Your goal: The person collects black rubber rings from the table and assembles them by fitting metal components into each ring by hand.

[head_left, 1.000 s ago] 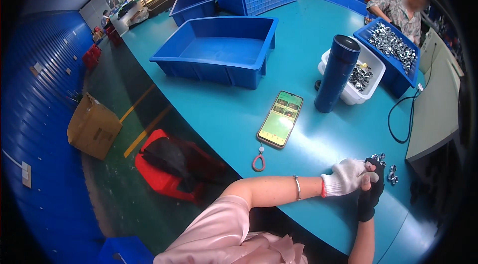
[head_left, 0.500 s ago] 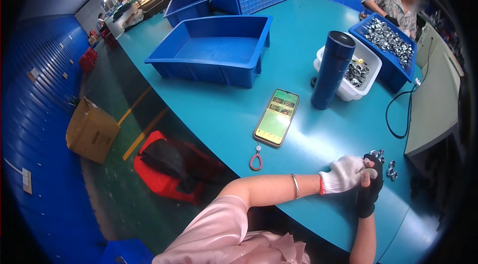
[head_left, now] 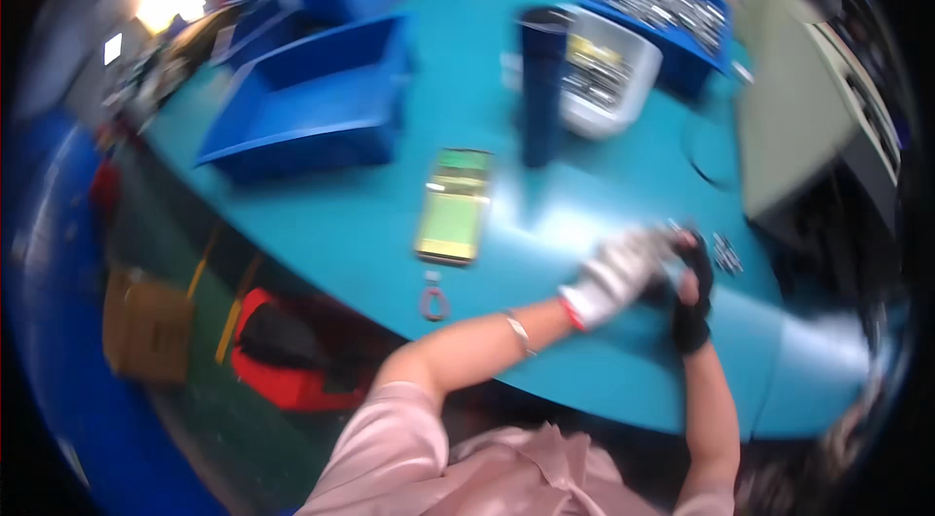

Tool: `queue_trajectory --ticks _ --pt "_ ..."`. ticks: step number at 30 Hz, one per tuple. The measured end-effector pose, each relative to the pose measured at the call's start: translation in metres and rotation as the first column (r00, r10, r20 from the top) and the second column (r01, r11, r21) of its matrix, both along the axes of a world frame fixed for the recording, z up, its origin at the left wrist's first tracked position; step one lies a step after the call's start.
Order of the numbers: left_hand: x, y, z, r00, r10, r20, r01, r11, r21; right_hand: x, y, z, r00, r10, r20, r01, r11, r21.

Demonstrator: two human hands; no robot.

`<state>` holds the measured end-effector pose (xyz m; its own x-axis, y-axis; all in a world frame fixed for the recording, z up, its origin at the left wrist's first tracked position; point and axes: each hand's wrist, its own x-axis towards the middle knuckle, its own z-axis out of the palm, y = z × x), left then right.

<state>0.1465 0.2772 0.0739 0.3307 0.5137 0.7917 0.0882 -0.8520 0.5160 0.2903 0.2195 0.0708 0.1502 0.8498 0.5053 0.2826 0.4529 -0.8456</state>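
In front of me, low over the teal table (head_left: 526, 331), my two hands meet at the fingertips. My left hand (head_left: 623, 268), in a white knit glove with a red cuff edge, is closed and reaches toward the right one. A black glove that leaves fingertips bare covers my right hand (head_left: 692, 292), which is curled closed. Motion blur and the fingers hide what they hold. Just right of my hands lies a small cluster of shiny metal parts (head_left: 727, 254). Another bit of metal shows beyond my fingertips.
A phone (head_left: 455, 206) with a pink ring strap lies left. Beyond stand a dark blue bottle (head_left: 542, 97), a white tub (head_left: 638, 78) of metal parts and a fuller blue bin (head_left: 696, 73). A large blue bin (head_left: 302, 148) is far left. Another person is partly visible behind.
My view has swung, so the table and everything on it sit further left and higher, now blurred. My hands remain together beside the metal parts.
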Motion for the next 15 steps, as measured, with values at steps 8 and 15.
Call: queue_trajectory --ticks 8,15 --pt "-0.021 0.010 0.043 0.913 0.095 0.396 0.365 0.242 -0.899 0.005 0.013 0.043 0.969 -0.230 -0.093 0.215 0.966 -0.143" --pt "-0.006 -0.006 0.033 0.926 0.028 0.376 0.316 0.488 -0.814 0.020 0.010 0.012 0.969 -0.243 0.046 0.247 0.963 -0.106"
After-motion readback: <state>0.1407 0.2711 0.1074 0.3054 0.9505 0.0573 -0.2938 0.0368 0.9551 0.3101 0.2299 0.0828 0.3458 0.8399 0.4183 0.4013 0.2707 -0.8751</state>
